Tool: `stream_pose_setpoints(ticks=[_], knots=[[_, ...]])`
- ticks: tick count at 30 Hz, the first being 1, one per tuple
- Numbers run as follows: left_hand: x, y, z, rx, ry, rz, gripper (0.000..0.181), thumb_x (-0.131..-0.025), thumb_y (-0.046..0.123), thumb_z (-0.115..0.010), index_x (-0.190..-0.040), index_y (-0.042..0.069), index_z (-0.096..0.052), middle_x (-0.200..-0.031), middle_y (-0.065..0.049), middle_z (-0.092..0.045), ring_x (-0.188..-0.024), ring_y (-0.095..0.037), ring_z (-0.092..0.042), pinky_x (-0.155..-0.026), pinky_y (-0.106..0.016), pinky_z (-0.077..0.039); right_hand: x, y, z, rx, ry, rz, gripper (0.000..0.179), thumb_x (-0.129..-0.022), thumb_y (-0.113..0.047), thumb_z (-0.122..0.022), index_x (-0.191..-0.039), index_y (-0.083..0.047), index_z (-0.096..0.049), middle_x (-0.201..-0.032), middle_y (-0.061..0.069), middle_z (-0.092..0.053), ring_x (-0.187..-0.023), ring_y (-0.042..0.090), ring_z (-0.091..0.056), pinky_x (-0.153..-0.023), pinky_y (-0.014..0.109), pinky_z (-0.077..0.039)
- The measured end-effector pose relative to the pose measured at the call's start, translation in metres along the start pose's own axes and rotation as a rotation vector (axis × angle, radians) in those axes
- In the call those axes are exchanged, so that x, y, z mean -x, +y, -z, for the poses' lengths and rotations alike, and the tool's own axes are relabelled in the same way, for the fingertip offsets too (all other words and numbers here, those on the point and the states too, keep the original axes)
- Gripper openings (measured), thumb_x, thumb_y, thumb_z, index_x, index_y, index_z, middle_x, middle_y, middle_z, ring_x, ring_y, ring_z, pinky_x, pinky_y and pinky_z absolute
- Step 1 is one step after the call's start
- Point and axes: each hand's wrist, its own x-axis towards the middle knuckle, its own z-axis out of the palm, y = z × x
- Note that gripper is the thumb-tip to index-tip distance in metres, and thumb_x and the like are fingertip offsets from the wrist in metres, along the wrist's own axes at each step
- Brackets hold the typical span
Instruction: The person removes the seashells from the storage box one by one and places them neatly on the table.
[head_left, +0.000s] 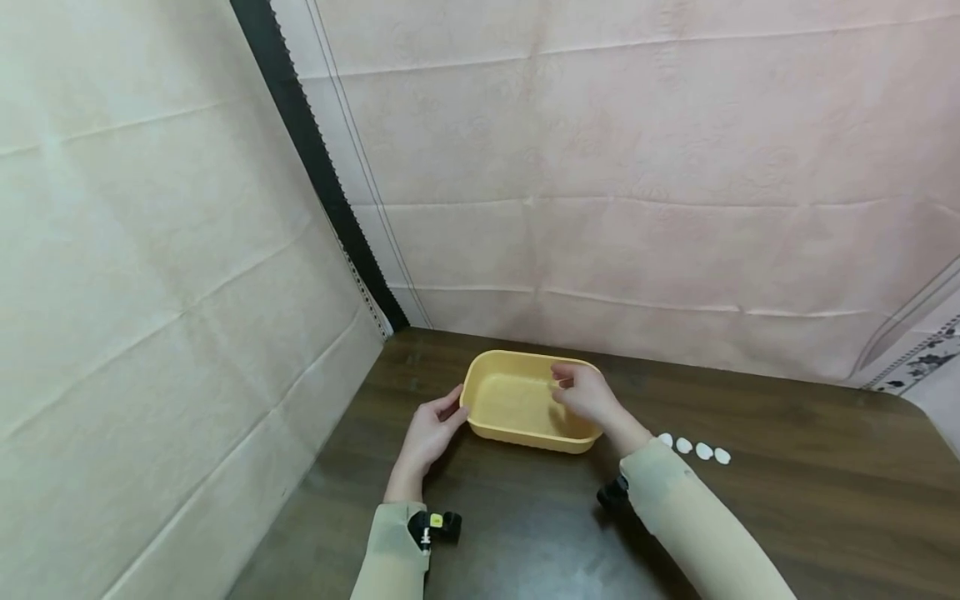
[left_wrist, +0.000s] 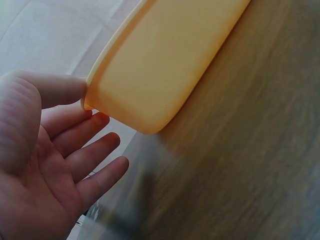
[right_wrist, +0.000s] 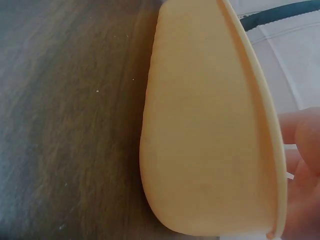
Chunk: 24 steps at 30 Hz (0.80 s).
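Observation:
A yellow plastic basin with rounded corners stands on the wooden table. My left hand is at its left end; in the left wrist view the thumb lies on the rim and the fingertips come up under it, pinching the edge. My right hand is over the basin's right part, fingers bent inward. In the right wrist view the basin wall hides much of that hand, and a bit of a small white piece shows between the fingers. Several flat white pieces lie in a row beside the right forearm.
The brown table runs on to the right past the white pieces. Pale cloth hangs behind the table, and another sheet hangs along its left side. Each wrist wears a black camera.

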Motion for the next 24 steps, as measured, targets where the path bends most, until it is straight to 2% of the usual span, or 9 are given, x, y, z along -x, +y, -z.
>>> stream_pose_setpoints(ticks=[5,10,20,24], knots=[[0.0,0.002,0.0,-0.001,0.0,0.028,0.05,-0.105,0.015,-0.07,-0.153,0.011,-0.059,-0.157,-0.006,-0.056,-0.146,-0.029,-0.052,-0.117,-0.049,-0.045,-0.008,0.003,-0.003,0.03,-0.012,-0.044,0.053,-0.094,0.001,-0.067,-0.146,0.009,-0.059,-0.138,0.024,-0.068,-0.122,0.04,-0.065,-0.103,0.05,-0.056],[0.0,0.001,0.0,0.004,0.004,0.035,0.048,-0.106,0.016,-0.069,-0.153,0.012,-0.06,-0.157,-0.005,-0.056,-0.146,-0.029,-0.052,-0.118,-0.05,-0.043,-0.013,0.005,-0.004,0.016,-0.034,-0.081,0.054,-0.094,0.0,-0.068,-0.146,0.008,-0.059,-0.141,0.024,-0.066,-0.126,0.04,-0.064,-0.106,0.05,-0.054],[0.0,0.003,0.001,-0.002,0.004,0.054,0.049,-0.106,0.018,-0.07,-0.153,0.013,-0.06,-0.158,-0.006,-0.056,-0.146,-0.028,-0.052,-0.118,-0.049,-0.045,-0.02,0.011,-0.005,-0.091,-0.104,-0.072,0.057,-0.093,0.009,-0.063,-0.149,0.012,-0.053,-0.146,0.029,-0.061,-0.129,0.044,-0.062,-0.102,0.045,-0.058],[0.0,0.003,0.001,-0.003,0.002,0.059,0.049,-0.106,0.019,-0.07,-0.154,0.013,-0.059,-0.158,-0.005,-0.056,-0.145,-0.028,-0.053,-0.117,-0.048,-0.045,-0.021,0.01,-0.006,-0.102,-0.109,-0.056,0.055,-0.094,0.01,-0.059,-0.149,0.013,-0.053,-0.146,0.029,-0.061,-0.128,0.044,-0.062,-0.101,0.045,-0.058]])
